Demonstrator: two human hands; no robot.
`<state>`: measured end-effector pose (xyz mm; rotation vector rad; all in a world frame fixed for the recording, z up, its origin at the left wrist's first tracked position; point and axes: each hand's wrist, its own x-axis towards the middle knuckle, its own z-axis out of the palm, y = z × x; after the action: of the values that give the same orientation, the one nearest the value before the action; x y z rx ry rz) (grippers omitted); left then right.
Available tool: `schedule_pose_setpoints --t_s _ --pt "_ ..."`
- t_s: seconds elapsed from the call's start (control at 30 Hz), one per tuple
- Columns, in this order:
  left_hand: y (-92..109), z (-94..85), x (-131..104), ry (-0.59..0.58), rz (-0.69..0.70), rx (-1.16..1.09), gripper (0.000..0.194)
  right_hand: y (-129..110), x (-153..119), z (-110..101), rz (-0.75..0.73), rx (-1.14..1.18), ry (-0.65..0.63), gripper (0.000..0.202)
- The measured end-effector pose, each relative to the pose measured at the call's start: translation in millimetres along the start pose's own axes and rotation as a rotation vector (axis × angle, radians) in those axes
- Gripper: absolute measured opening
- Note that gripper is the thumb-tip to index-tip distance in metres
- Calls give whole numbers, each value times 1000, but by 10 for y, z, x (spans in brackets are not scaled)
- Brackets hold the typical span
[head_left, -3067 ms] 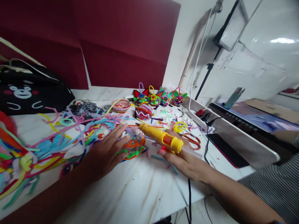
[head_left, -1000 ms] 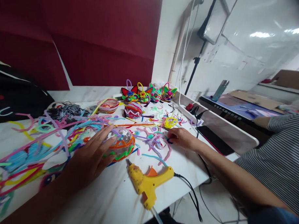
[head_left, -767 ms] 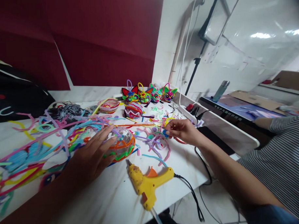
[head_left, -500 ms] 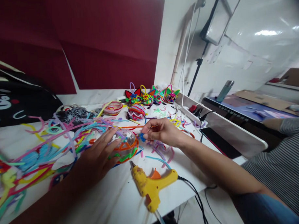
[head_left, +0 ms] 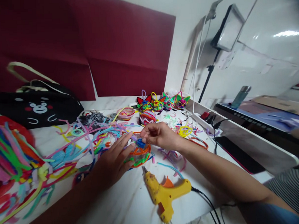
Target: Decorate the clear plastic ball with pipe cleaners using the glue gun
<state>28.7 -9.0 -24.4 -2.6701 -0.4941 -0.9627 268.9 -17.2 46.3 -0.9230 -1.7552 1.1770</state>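
Observation:
A clear rounded craft piece [head_left: 141, 156], trimmed with orange and green pipe cleaners, lies on the table in front of me. My left hand [head_left: 119, 155] is laid over its left side, fingers long and bent around it, holding it. A small blue coil of pipe cleaner [head_left: 140, 143] is at the top of this piece. My right hand [head_left: 159, 136] pinches the coil between thumb and fingertips, and the coil seems to touch the clear surface. Nearest to me lies a yellow hot glue gun [head_left: 167, 193] on its side, its nozzle toward the craft piece.
Loose pipe cleaners [head_left: 65, 155] cover the left side. Several finished animal heads [head_left: 157, 103] stand at the back, with a wound striped piece [head_left: 148, 118] before them. A black bag [head_left: 39, 109] sits back left; a phone-like black slab [head_left: 239, 154] lies right. Another person's striped sleeve [head_left: 291, 188] shows.
The right hand has brought the blue coil from beside the clear piece onto its top. The left hand stays on the piece. The whole view has shifted, so things appear further right and lower.

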Motion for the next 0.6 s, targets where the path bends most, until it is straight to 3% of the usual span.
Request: schedule_pose_setpoints --t_s 0.3,0.43,0.6 --pt "7 16 -16 28 -38 -20 43 -97 -68 -13 -77 -196 -37 11" --pt "11 1 -11 13 -42 -32 46 -157 -112 -38 -142 -294 6 11" --pt "33 -30 2 3 -44 -43 49 -180 -224 -104 -17 -135 6 18"
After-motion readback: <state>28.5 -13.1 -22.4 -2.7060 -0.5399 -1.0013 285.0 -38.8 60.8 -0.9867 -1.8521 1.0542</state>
